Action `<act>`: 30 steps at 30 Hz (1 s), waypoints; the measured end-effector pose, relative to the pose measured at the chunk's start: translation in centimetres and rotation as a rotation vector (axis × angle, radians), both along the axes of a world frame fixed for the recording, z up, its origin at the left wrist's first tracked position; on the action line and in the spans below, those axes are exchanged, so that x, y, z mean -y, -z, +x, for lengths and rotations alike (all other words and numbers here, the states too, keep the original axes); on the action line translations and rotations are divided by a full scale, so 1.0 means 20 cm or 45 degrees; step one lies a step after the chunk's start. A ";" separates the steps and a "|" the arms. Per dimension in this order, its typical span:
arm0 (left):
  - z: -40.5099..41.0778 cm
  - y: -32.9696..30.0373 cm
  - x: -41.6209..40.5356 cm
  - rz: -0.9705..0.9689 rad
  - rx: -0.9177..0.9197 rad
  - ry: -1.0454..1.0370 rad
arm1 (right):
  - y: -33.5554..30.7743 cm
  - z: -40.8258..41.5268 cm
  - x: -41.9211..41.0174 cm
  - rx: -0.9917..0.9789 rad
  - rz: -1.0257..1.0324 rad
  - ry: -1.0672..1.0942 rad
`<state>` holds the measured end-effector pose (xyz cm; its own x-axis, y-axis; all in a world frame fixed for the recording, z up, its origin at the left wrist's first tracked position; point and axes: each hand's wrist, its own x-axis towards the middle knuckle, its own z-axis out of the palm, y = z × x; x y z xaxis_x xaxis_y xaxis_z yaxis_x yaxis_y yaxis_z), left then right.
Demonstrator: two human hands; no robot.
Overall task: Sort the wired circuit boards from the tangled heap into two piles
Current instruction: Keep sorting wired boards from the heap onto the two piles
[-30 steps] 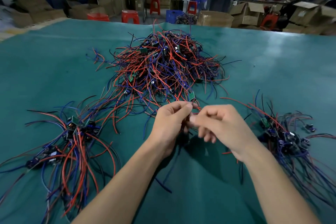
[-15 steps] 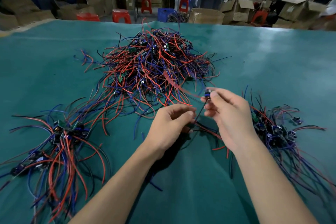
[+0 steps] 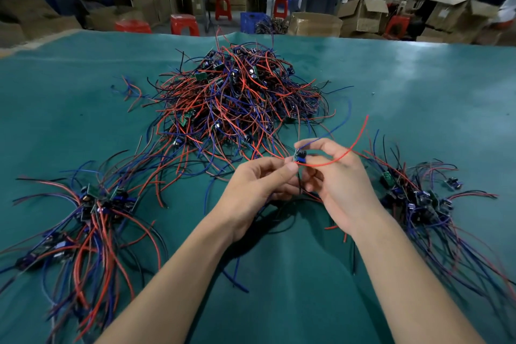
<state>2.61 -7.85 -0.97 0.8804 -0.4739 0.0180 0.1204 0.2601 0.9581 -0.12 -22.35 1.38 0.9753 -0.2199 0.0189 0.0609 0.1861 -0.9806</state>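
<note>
A tangled heap of small circuit boards with red, blue and black wires lies at the middle of the green table. One sorted pile spreads at the near left, another sorted pile at the near right. Between them my left hand and my right hand together hold one small wired board above the table. My right fingers pinch the board; my left thumb and fingers pinch its wires just below. Its red wire arcs up to the right.
Loose blue and red wire ends trail on the table below my hands. Beyond the far table edge stand red stools, cardboard boxes and a blue crate. People sit at benches far back.
My hands have come together again and lifted slightly; the board is now pinched between both, and its red wire has swung free, arcing up to the right.
</note>
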 end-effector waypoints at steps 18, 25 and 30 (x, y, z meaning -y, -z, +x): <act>-0.01 0.00 0.00 0.051 -0.013 -0.089 | 0.02 -0.01 -0.02 0.187 -0.235 0.238; 0.01 0.02 0.01 0.156 0.063 -0.125 | 0.02 -0.01 -0.02 0.184 -0.334 0.206; 0.00 0.02 0.00 0.154 0.127 0.003 | 0.01 0.00 0.09 0.262 -0.443 0.467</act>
<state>2.56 -7.79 -1.44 0.8761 -0.4797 0.0477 0.0237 0.1416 0.9896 -0.11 -24.18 1.11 0.8041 -0.4918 0.3340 0.2583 -0.2171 -0.9414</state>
